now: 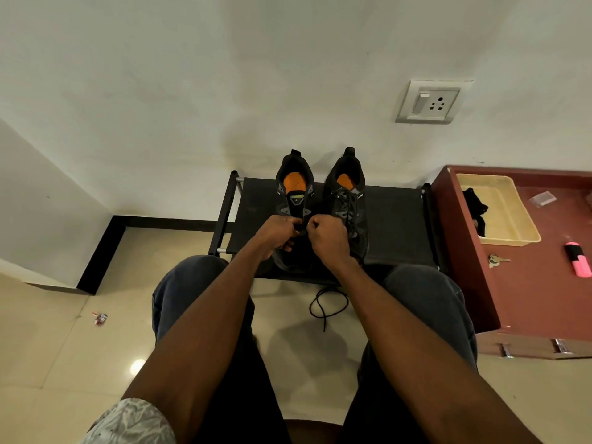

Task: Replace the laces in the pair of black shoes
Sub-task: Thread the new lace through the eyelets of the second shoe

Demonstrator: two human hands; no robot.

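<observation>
Two black shoes with orange insoles stand side by side on a low black rack, heels toward the wall. The left shoe shows bare upper eyelets; the right shoe is laced. My left hand and my right hand are curled over the front of the left shoe, each pinching a black lace between them. The toe of the left shoe is hidden by my hands. A loose black lace lies coiled on the floor below the rack.
A red cabinet stands to the right, bearing a cream tray with a black item, keys and a pink highlighter. A wall socket is above. A small wrapper lies on the tiled floor at left.
</observation>
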